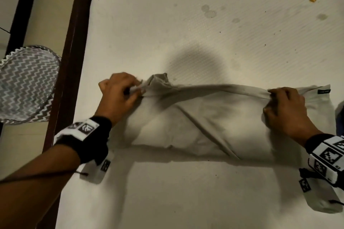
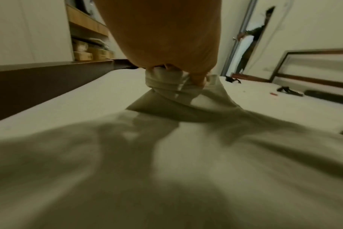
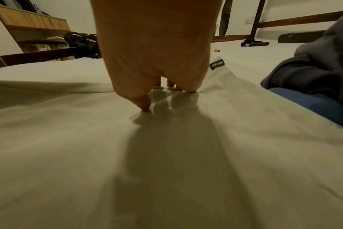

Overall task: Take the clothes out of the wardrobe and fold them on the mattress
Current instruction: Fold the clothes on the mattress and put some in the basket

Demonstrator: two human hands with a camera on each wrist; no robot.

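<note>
Both my hands pinch beige garment [image 1: 195,117] at mattress [image 1: 186,15] near edge: left hand [image 1: 119,95] grips bunched end, right hand [image 1: 286,109] opposite end w/ label [image 1: 323,91].

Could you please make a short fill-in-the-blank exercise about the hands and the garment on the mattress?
1. The beige garment lies on the ____.
2. The left hand grips a bunched ____ of the garment.
3. The small black label sits beyond the ____ hand.
4. A dark blue cloth lies to the ____ of the garment.

Missing words: mattress; end; right; right
</note>
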